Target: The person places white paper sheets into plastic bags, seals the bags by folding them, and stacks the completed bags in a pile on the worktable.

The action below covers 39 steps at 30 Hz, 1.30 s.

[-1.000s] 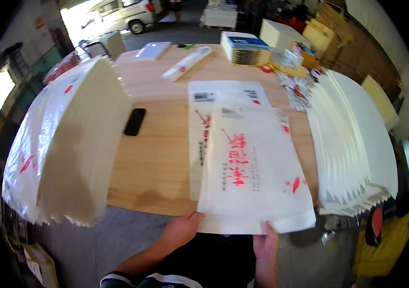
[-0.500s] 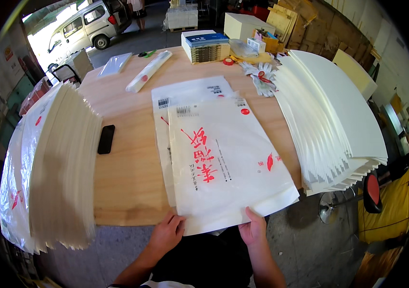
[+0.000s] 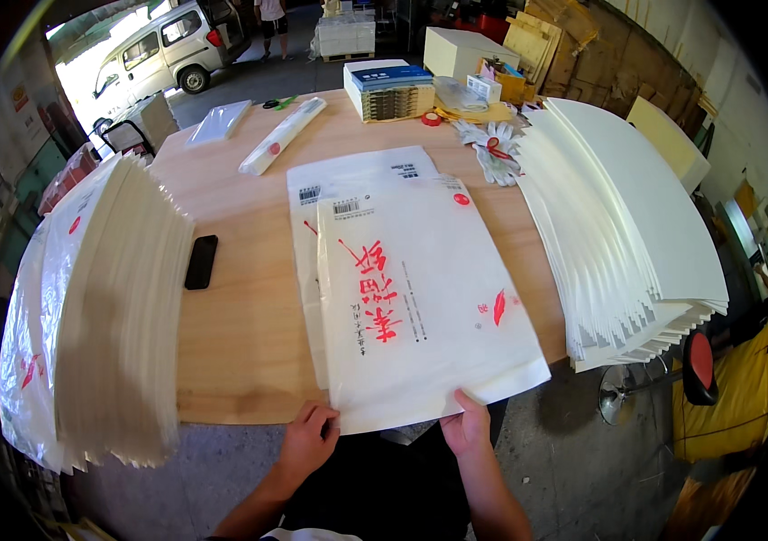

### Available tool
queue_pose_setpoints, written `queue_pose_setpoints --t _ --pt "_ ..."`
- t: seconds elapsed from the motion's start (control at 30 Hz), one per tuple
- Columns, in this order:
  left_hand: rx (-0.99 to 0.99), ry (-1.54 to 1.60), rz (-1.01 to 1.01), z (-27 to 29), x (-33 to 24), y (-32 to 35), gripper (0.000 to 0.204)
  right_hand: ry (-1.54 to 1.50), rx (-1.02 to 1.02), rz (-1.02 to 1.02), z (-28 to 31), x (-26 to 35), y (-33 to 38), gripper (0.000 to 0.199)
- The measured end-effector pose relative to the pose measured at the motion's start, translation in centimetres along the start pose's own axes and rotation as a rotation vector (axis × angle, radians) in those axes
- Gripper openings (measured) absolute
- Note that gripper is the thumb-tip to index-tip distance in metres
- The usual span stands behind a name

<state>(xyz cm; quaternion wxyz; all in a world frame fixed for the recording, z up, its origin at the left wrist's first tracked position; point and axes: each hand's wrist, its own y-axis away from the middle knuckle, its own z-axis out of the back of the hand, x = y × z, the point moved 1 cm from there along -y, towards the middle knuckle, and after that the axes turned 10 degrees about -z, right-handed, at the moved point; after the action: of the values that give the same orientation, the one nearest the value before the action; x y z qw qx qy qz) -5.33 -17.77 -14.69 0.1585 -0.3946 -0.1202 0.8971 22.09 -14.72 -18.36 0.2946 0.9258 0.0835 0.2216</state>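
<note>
Wooden table [image 3: 240,334] bears white bag [image 3: 420,298]; both hands grip its near edge.

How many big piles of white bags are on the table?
2: one fanned pile along the left edge, one along the right edge. More may be hidden outside the view.

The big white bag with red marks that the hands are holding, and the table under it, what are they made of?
The big white bag looks like thin matte paper or paper-like plastic: it lies flat, barely shines, and its near edge juts past the table unsupported. Which of the two, I cannot tell. The table looks like bare pale wood, with visible grain. The left hand and right hand grip the bag's near edge.
</note>
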Motion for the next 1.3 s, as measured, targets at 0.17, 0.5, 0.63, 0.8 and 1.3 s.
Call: queue_pose_setpoints --t 0.17,0.5,0.63,0.8,1.3 --pt "-0.010 -0.449 -0.227 0.2 -3.1 -2.5 0.024 0.002 0.053 -0.066 -0.1 0.5 0.0 0.046" --pt "0.329 -0.465 -0.474 -5.6 -5.1 -8.7 0.012 0.178 0.022 -0.024 -0.4 0.2 0.3 0.053" --pt "0.099 -0.276 -0.512 -3.6 -7.4 -9.1 0.009 0.055 0.067 -0.068 0.6 0.5 0.2 0.050" --pt "0.186 -0.269 -0.478 -4.0 -6.6 -7.8 0.010 -0.199 0.212 -0.189 0.6 -0.2 0.7 0.047" --pt "0.345 -0.160 -0.683 -4.3 -10.3 -7.6 0.022 0.076 0.119 0.109 0.3 -0.5 1.3 0.055"
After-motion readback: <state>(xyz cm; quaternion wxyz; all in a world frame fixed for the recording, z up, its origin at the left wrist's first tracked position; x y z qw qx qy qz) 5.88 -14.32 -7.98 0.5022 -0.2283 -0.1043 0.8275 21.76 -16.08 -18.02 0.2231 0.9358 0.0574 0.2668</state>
